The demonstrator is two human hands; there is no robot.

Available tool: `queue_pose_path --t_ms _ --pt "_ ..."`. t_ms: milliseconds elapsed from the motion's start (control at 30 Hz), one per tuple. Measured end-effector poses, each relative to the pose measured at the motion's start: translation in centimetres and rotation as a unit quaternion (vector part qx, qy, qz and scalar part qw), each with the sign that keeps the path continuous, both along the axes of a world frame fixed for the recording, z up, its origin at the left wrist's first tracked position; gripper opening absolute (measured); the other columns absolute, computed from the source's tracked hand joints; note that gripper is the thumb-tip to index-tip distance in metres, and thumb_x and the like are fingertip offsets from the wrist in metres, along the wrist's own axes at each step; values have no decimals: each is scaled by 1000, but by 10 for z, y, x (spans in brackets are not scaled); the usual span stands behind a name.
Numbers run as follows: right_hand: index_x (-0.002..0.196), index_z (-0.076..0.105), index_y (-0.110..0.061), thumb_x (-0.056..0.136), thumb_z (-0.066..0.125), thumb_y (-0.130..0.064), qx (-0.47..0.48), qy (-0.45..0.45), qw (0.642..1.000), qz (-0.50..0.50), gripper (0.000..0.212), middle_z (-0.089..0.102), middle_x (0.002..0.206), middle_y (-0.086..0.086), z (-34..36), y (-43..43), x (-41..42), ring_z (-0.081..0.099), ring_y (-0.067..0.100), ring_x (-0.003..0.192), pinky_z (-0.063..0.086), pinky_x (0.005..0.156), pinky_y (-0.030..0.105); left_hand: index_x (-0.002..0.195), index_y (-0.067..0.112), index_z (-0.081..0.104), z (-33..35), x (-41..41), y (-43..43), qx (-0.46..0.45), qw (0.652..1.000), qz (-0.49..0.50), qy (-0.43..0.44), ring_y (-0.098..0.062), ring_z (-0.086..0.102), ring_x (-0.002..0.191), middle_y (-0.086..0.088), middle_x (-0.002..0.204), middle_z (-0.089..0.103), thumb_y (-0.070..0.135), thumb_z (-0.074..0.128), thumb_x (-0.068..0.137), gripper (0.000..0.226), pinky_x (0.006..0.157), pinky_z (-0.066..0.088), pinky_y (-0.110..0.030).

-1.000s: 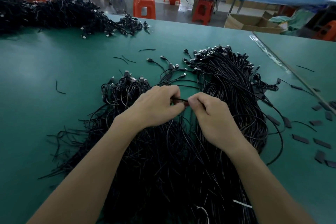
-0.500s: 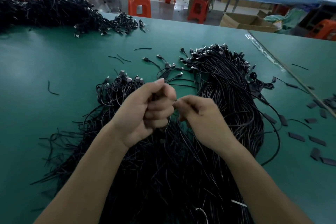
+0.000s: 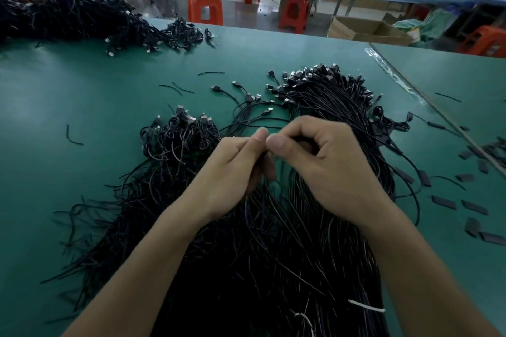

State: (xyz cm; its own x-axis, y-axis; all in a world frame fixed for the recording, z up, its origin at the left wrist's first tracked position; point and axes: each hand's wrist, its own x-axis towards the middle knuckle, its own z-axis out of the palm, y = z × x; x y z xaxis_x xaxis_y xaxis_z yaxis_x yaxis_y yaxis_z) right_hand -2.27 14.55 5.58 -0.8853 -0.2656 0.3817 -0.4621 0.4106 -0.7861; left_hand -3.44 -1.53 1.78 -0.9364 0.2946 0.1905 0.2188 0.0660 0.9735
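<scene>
While both hands meet above the middle of the green worktop [image 3: 82, 96], layout runs left to right: big USB cable heap [image 3: 68, 16] at the far-left corner; coiled cable pile [image 3: 180, 131] just left of the hands; left hand [image 3: 232, 172], fingers curled, thumb pinching a thin black cable [image 3: 265, 159]; right hand [image 3: 336, 169], fingers curled, pinching the same cable, thumbs nearly touching. Straight cable bundle [image 3: 328, 96] lies under the wrists. Flat black pieces [image 3: 443, 202] are scattered near the right edge.
</scene>
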Motion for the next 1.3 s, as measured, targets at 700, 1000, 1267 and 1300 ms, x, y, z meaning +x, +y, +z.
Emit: queue_pose_path --t_ms 700,1000,1267,1300 --pt "66 55 -18 100 53 -28 166 -95 981 40 36 48 54 -8 -9 -2 10 39 6 45 36 45 26 100 20 70 -3 -4 -3 -37 985 123 119 -3 72 82 12 87 74 28 42 103 30 71 58 -21" --pt "75 66 -13 82 78 -21 -61 -16 998 22 16 65 60 -1 -10 -3 3 56 5 55 44 57 18 55 17 64 8 4 -9 7 991 -84 -107 -7 28 27 5 36 36 49 37 101 63 33 25 -13" --pt "91 68 -30 100 56 -24 -43 -56 997 -14 16 61 60 -4 -18 -16 6 44 9 47 36 45 27 72 15 66 20 5 -21 427 846 -263 -184 0 51 38 8 50 55 36 46 97 39 35 38 -11" --pt "92 68 -28 101 55 -23 -18 -66 998 -6 17 60 59 -2 -19 -17 8 43 4 46 35 45 22 78 14 70 22 5 -21 443 846 -245 -171 0 55 42 8 54 59 37 46 96 37 38 41 -11"
